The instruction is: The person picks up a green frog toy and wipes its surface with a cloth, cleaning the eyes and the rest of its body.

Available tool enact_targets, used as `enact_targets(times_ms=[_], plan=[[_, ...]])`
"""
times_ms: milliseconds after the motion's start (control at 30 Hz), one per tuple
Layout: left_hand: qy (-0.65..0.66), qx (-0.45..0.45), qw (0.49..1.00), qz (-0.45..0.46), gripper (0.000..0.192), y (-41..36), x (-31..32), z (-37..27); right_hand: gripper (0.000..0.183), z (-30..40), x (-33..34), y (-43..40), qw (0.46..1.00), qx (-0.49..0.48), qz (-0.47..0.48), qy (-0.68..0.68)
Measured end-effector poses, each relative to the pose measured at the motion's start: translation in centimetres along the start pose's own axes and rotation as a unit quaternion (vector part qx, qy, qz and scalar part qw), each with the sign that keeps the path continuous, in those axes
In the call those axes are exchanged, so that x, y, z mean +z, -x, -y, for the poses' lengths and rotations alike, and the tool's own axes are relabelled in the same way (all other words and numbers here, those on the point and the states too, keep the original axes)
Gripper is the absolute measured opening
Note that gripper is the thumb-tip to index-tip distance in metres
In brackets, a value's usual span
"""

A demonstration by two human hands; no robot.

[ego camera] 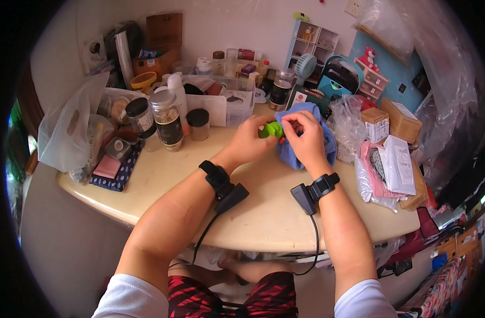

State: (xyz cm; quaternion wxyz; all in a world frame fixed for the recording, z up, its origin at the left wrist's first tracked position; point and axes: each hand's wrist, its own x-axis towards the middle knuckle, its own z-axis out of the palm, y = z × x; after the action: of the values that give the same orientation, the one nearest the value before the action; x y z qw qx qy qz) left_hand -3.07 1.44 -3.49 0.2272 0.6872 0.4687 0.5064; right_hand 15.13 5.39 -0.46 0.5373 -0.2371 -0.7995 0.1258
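My left hand (251, 137) grips a small bright green plastic object (272, 130) with rounded lobes, held between thumb and fingers above the table. A small red bit (282, 140) shows at its lower right edge. My right hand (305, 133) meets that right edge with thumb and forefinger pinched together. Whether something sits inside this pinch is hidden by the fingers. Behind and under my right hand lies a crumpled blue cloth (326, 143) on the cream tabletop (262, 202). Each wrist wears a black strap with a cabled device.
At the left stand lidded jars (167, 119), a plastic bag (73, 127) and a dotted cloth (117, 169). Along the back are a clear plastic bin (238, 99), a handheld fan (305, 67) and a blue-black box-shaped device (338, 81). Parcels (399, 165) crowd the right side.
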Motion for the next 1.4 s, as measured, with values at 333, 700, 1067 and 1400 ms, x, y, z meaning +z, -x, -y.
enact_targets(times_ms=[333,700,1067,1400], plan=[[0.094,-0.011,0.994,-0.062,0.049,-0.1,0.3,0.0,0.01,-0.3,-0.1,0.1,0.999,0.01,0.008,-0.03],[0.155,-0.036,0.986,-0.051,0.046,0.1,-0.3,-1.4,0.007,-0.7,0.0,0.0,0.998,0.044,0.001,-0.037],[0.197,-0.061,0.977,-0.051,0.044,0.2,-0.3,-2.9,0.005,-1.7,-0.2,0.1,0.996,0.073,-0.045,-0.013],[0.127,-0.05,0.991,0.006,0.044,0.3,-0.5,-2.3,0.01,-0.1,-0.5,-0.1,1.0,0.001,-0.007,0.006]])
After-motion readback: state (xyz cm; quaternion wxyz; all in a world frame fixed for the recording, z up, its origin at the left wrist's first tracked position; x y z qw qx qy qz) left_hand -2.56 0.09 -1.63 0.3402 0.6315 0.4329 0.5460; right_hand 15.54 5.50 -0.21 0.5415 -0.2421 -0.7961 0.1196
